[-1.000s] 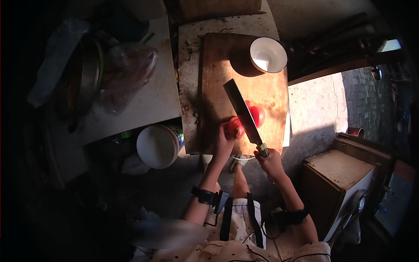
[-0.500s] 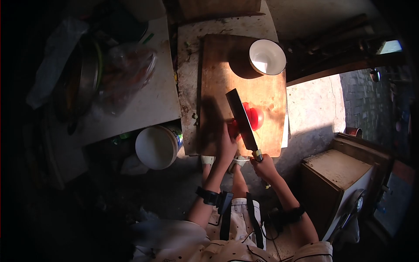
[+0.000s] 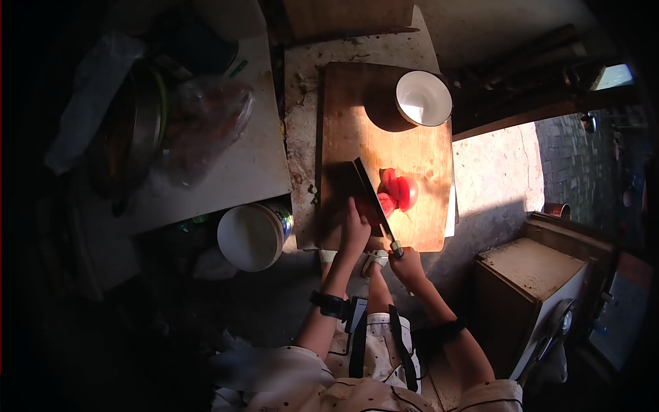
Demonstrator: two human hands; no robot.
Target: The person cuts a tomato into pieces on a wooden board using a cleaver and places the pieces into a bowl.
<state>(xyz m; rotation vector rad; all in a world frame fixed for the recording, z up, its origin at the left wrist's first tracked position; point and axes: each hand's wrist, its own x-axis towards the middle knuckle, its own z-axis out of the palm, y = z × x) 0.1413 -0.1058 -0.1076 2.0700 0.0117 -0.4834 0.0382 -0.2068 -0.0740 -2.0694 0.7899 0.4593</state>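
Observation:
My right hand (image 3: 406, 265) is closed around the handle of a cleaver (image 3: 374, 195), its dark, broad blade slanting up and left over the board. Just right of the blade lies a cut red tomato (image 3: 406, 191) in several pieces, the pieces leaning together. My left hand (image 3: 355, 225) is left of the blade, in shadow, with a finger stretched out along the board; its other fingers are partly hidden. Under everything is a wooden cutting board (image 3: 343, 134). A white bowl (image 3: 425, 96) with a dark rim stands at the board's upper right corner.
A white bucket (image 3: 248, 237) stands on the floor left of the board. On the left table (image 3: 254, 158) lie a clear plastic bag (image 3: 213, 120) and a metal basin (image 3: 145, 123). A wooden cabinet (image 3: 532, 268) is at the lower right. Sunlight falls on the floor at right.
The cleaver has shifted left off the tomato and its blade is turned more edge-on. More of the tomato pieces shows. My left hand has moved slightly left and down.

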